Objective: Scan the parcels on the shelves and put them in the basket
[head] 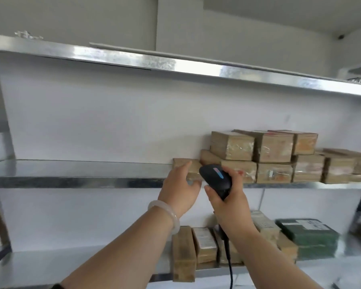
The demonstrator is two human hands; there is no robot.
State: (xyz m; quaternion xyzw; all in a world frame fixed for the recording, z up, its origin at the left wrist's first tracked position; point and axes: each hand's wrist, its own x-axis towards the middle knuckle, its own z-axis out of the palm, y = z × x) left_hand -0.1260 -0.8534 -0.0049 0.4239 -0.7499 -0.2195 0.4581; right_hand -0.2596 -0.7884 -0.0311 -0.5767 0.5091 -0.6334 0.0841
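On the metal shelf, your left hand lies spread against a parcel; your right hand grips the scanner.

Parcel storeroom, steel shelves against white wall, stacked taped cardboard parcels, corded barcode scanner

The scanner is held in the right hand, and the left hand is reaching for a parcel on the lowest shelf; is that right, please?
Not quite. The head view shows the left hand reaching for a parcel on the middle shelf, not the lowest one. The scanner is indeed held in the right hand.
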